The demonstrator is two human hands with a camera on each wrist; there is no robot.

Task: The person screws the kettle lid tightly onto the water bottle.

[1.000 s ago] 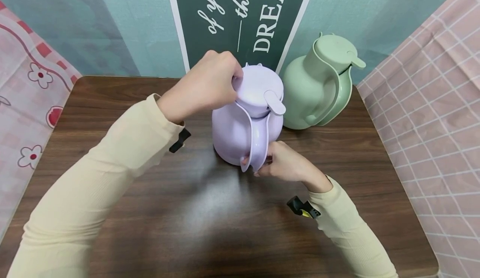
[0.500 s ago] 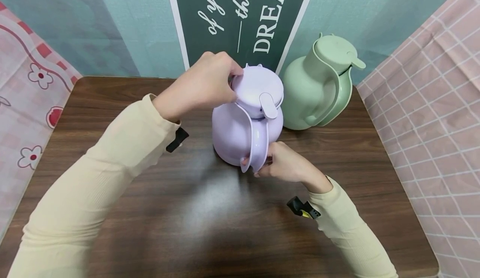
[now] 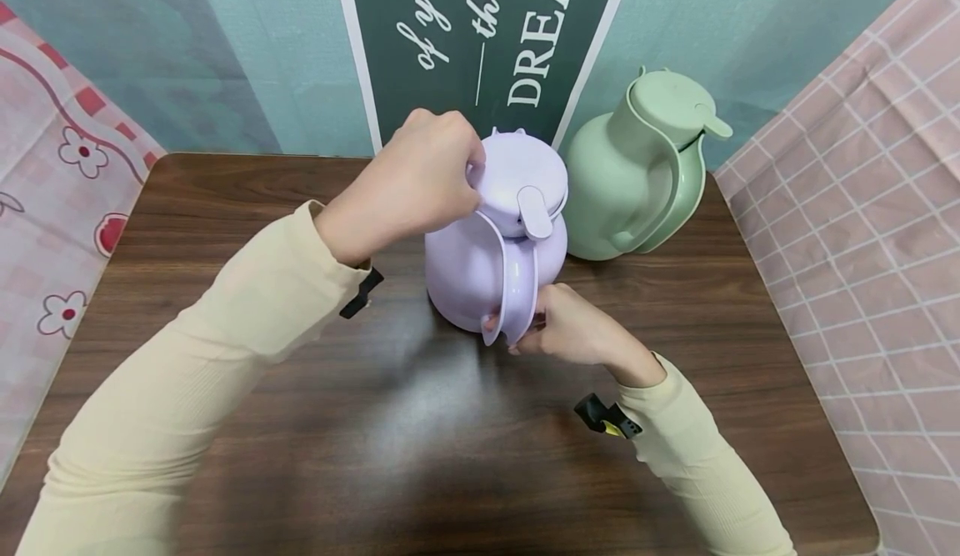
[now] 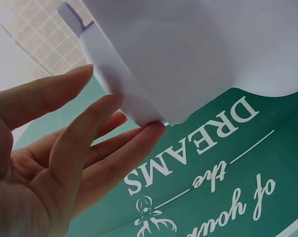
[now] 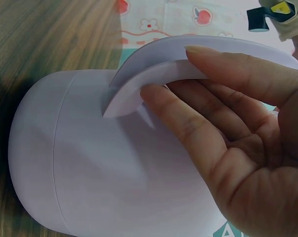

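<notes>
A lavender vacuum jug point(image 3: 461, 277) stands upright on the brown wooden table. My left hand point(image 3: 420, 177) grips the left side of its round lid point(image 3: 521, 171); the left wrist view has the fingertips point(image 4: 151, 131) against the lid's rim. The lid's lever point(image 3: 534, 212) points toward the front, slightly left of the handle's line. Low on the jug's front, my right hand point(image 3: 566, 323) holds the curved handle point(image 3: 517, 289). In the right wrist view, the thumb point(image 5: 213, 61) lies over the handle point(image 5: 168, 71) and the fingers curl behind it.
A pale green jug point(image 3: 607, 189) of the same shape stands just right of the lavender one. Behind both, a dark green panel with white lettering point(image 3: 480, 47) hangs on the teal backdrop. Pink-patterned cloths border the table point(image 3: 420, 456) left and right.
The lid has turned a little, its lever swinging left. My left hand has shifted slightly back and forth at the rim, while the right hand and the jug's body have stayed put.
</notes>
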